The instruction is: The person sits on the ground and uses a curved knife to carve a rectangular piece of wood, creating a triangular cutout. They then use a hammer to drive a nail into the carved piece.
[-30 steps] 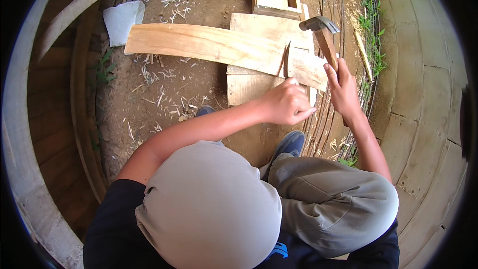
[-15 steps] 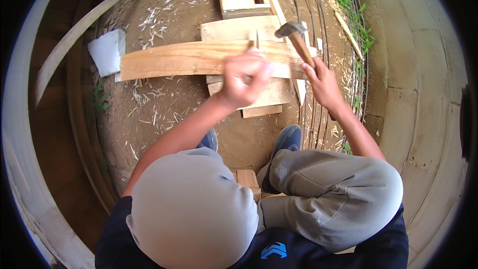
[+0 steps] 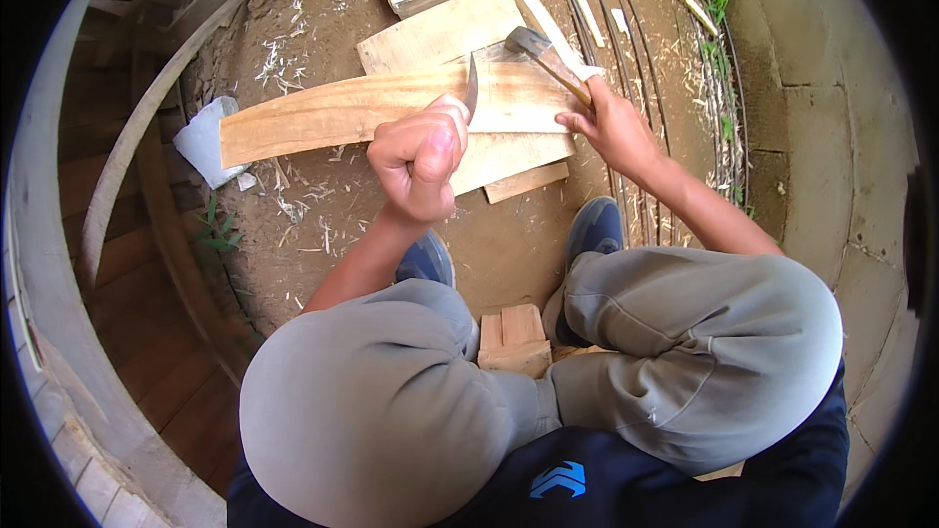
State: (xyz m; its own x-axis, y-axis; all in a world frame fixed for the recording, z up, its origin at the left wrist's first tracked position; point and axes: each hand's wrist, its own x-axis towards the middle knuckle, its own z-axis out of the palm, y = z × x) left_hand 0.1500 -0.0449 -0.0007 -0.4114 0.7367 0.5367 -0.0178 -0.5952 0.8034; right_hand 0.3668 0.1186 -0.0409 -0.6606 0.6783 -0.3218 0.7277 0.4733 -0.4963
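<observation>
**Blade and hammer over a long plank**

The long plank (image 3: 333,117) lies flat on the dirt across other boards (image 3: 440,34); it looks stiff and fairly light, best gripped along its edges. The left hand (image 3: 419,158) is fisted around a blade (image 3: 471,96) standing on the plank, its handle hidden. The right hand (image 3: 608,127) grips a hammer (image 3: 548,54), covering the handle's end

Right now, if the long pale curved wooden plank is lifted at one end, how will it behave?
The long pale curved wooden plank probably stays stiff, since it looks thick and solid. Lying across the flat boards, it may pivot or rock. The left hand holds a blade against it, so it might resist.
</observation>
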